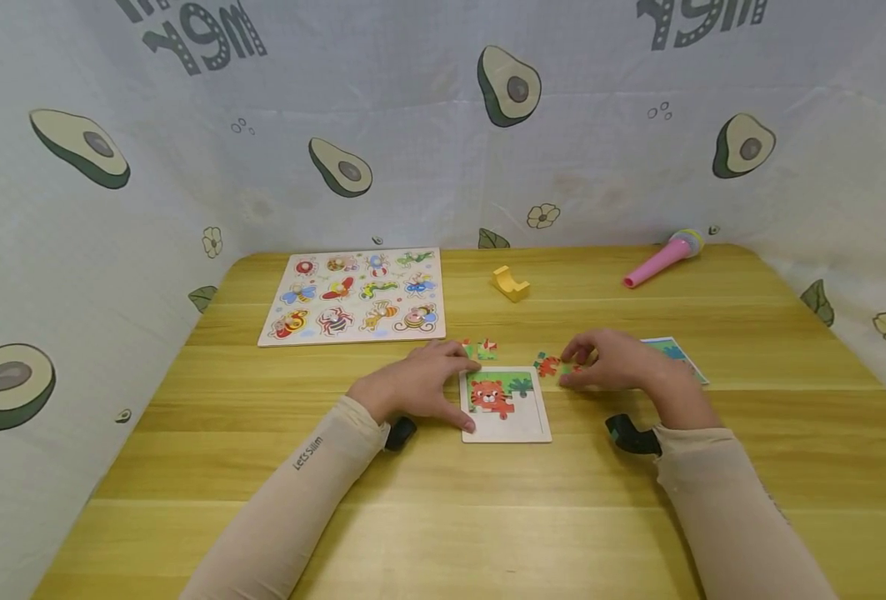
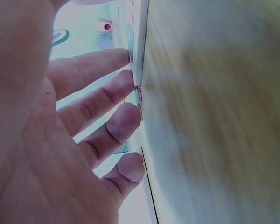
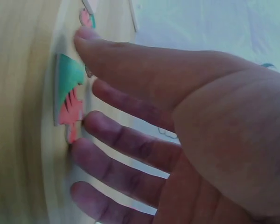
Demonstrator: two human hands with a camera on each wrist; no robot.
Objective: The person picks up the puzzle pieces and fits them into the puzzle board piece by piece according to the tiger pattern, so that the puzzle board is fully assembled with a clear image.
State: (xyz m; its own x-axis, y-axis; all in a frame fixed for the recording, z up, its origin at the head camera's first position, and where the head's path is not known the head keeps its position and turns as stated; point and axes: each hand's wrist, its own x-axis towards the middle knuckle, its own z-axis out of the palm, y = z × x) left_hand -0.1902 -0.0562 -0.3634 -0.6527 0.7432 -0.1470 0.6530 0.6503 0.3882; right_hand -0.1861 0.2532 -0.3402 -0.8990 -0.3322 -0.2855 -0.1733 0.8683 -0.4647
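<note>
The small square jigsaw tray (image 1: 513,428) lies in mid-table, its upper part filled with a red tiger face on green. My left hand (image 1: 422,385) rests along its left side, thumb at the lower left corner and fingers at the upper left. In the left wrist view its fingers (image 2: 91,72) extend toward the tray's edge. Right of the tray, my right hand (image 1: 613,360) hovers low over loose pieces, fingers bent loosely. A green and red puzzle piece (image 3: 71,100) lies beside its fingertips in the right wrist view, not visibly pinched. Another red piece (image 1: 548,365) lies left of that hand.
More loose pieces (image 1: 486,349) lie behind the tray. A picture card (image 1: 677,354) is partly hidden behind my right hand. Farther back are a wooden insect puzzle board (image 1: 356,337), a yellow curved block (image 1: 511,285) and a pink toy microphone (image 1: 660,262). A patterned curtain (image 1: 427,100) borders the table.
</note>
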